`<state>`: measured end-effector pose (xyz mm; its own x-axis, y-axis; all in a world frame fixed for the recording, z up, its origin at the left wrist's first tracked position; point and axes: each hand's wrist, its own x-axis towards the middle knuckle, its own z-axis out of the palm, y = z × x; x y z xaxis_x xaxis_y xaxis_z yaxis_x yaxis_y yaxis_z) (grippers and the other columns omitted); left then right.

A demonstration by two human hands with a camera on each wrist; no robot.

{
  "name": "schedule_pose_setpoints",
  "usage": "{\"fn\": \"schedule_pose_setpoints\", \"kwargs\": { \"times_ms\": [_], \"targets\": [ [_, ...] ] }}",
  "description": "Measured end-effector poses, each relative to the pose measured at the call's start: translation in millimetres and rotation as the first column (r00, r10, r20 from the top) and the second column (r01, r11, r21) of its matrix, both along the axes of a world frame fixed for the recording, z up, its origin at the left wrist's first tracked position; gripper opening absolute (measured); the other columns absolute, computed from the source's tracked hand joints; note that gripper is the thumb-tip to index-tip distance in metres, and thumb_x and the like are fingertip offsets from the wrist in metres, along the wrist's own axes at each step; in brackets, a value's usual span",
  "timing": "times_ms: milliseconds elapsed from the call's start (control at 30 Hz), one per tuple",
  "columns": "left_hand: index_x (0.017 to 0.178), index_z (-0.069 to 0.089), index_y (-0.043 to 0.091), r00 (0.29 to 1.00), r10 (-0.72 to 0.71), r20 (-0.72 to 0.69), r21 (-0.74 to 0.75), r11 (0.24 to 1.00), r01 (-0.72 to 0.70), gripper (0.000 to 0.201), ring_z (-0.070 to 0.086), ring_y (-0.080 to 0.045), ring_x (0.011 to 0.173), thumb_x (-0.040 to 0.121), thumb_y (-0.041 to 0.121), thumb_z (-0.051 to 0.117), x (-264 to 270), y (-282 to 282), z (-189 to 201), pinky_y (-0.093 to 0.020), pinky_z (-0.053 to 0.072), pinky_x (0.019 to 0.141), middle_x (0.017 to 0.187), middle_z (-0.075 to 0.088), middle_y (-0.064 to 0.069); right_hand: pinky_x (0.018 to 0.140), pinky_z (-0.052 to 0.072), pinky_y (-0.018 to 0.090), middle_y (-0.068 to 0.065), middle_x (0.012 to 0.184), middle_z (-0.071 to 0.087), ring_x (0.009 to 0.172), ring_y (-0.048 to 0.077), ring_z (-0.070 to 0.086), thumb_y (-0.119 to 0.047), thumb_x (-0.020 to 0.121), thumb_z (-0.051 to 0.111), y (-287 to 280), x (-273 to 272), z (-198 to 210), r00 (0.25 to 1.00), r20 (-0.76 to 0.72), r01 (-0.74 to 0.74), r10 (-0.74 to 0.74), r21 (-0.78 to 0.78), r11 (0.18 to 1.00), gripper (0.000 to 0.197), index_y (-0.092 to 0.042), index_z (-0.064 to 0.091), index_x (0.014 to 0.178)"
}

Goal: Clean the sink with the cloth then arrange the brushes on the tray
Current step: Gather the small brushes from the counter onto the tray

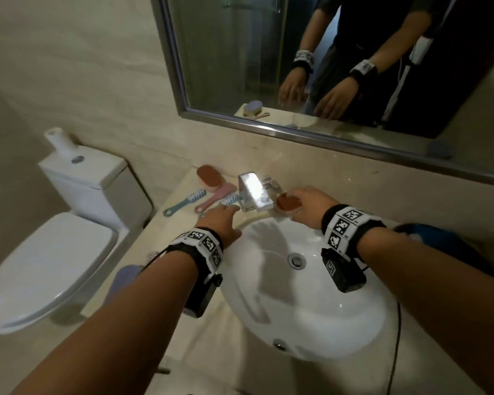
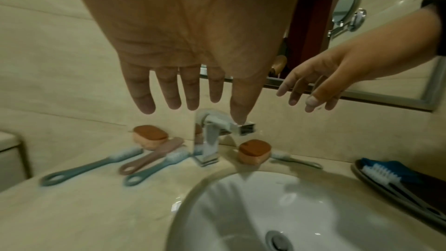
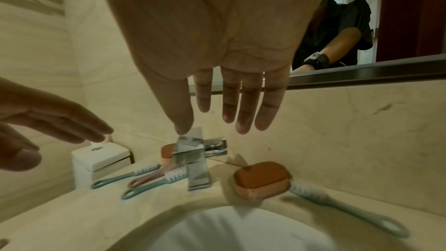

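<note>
both hands, left hand [image 1: 220, 220] and right hand [image 1: 311, 206], fingers straight, holding nothing, above the sink [image 1: 325, 323]

Black wristbands [image 1: 351, 229], square-code tags, cables, dark sleeves.

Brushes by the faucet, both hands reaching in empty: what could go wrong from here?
1. The right hand nears the brown brush, which sits at the sink rim; a nudge could drop it in.
2. The left hand reaches toward overlapping brushes; lifting one may drag others.
3. Either hand could bump the faucet.
</note>
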<state>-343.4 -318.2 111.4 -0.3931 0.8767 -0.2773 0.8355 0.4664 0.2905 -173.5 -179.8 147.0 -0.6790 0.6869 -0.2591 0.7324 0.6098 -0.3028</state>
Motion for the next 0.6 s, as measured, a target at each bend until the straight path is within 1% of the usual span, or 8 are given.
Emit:
{"fn": "schedule_pose_setpoints", "kwargs": {
  "times_ms": [67,100,167,233,300,400,500,600],
  "targets": [
    [0.143,0.032,0.022,1.000,0.023,0.009,-0.032,0.999,-0.023,0.064,0.041,-0.029,0.129,0.086,0.033,0.061,-35.6,-25.8,-4.9,-0.045,0.038,0.105,0.146,0.037,-0.008,0.090,0.045,0.029,0.010,0.122,0.057,0.106,0.030,0.056,-0.030,0.081,0.063,-20.9,-31.5,-3.4,1.000,0.018,0.000,0.000,0.021,1.000,0.047,-0.024,0.049,0.125],
    [0.142,0.032,0.023,0.999,0.032,0.004,-0.057,0.998,-0.031,0.064,0.043,-0.030,0.128,0.087,0.034,0.061,-53.3,-40.0,-8.2,-0.045,0.040,0.103,0.144,0.038,-0.008,0.089,0.045,0.028,0.008,0.124,0.056,0.107,0.029,0.055,-0.029,0.080,0.065,-32.5,-47.1,-6.7,0.999,0.033,0.011,-0.011,0.010,1.000,0.051,-0.024,0.047,0.128],
    [0.143,0.030,0.024,0.999,0.040,-0.006,-0.102,0.994,-0.041,0.064,0.044,-0.030,0.127,0.087,0.034,0.059,-87.3,-67.3,-17.0,-0.045,0.040,0.103,0.144,0.039,-0.009,0.095,0.045,0.032,0.009,0.131,0.050,0.114,0.028,0.053,-0.029,0.081,0.066,-56.1,-77.6,-14.8,0.997,0.066,0.030,-0.028,-0.024,0.999,0.062,-0.022,0.040,0.136],
    [0.144,0.029,0.024,0.999,0.044,0.004,-0.127,0.991,-0.043,0.064,0.042,-0.030,0.129,0.088,0.035,0.059,-118.5,-93.2,-25.3,-0.045,0.039,0.105,0.144,0.038,-0.009,0.100,0.043,0.035,0.010,0.135,0.047,0.120,0.027,0.050,-0.028,0.081,0.066,-78.4,-108.2,-25.2,0.997,0.068,0.035,-0.031,-0.061,0.998,0.061,-0.023,0.041,0.136],
    [0.144,0.029,0.023,0.999,0.049,0.013,-0.151,0.988,-0.046,0.065,0.043,-0.031,0.127,0.088,0.033,0.059,-142.9,-115.2,-33.6,-0.043,0.039,0.104,0.143,0.039,-0.010,0.100,0.044,0.036,0.010,0.135,0.047,0.119,0.026,0.051,-0.027,0.081,0.066,-97.8,-134.3,-36.1,0.997,0.068,0.034,-0.027,-0.099,0.995,0.059,-0.024,0.042,0.135],
    [0.143,0.032,0.022,0.998,0.063,0.022,-0.169,0.984,-0.058,0.065,0.044,-0.031,0.127,0.086,0.030,0.062,-169.3,-137.3,-42.7,-0.041,0.038,0.105,0.141,0.042,-0.012,0.097,0.044,0.037,0.011,0.132,0.047,0.117,0.028,0.051,-0.031,0.083,0.065,-119.1,-164.5,-52.0,0.995,0.102,0.015,-0.001,-0.142,0.990,0.059,-0.025,0.040,0.136],
    [0.142,0.034,0.023,0.995,0.081,0.058,-0.173,0.982,-0.070,0.063,0.043,-0.032,0.128,0.085,0.029,0.061,-185.5,-145.3,-54.4,-0.043,0.038,0.105,0.141,0.042,-0.012,0.100,0.044,0.040,0.010,0.134,0.045,0.119,0.028,0.050,-0.033,0.083,0.064,-129.9,-186.8,-62.9,0.991,0.130,0.013,0.009,-0.164,0.986,0.059,-0.027,0.039,0.136],
    [0.141,0.034,0.023,0.992,0.077,0.104,-0.213,0.976,-0.054,0.061,0.042,-0.032,0.128,0.086,0.030,0.058,-187.9,-142.5,-67.3,-0.045,0.038,0.105,0.140,0.042,-0.011,0.102,0.043,0.039,0.009,0.136,0.044,0.122,0.026,0.049,-0.032,0.083,0.064,-129.7,-201.9,-74.1,0.990,0.141,0.020,0.006,-0.182,0.983,0.058,-0.026,0.040,0.135]
  ]
}}
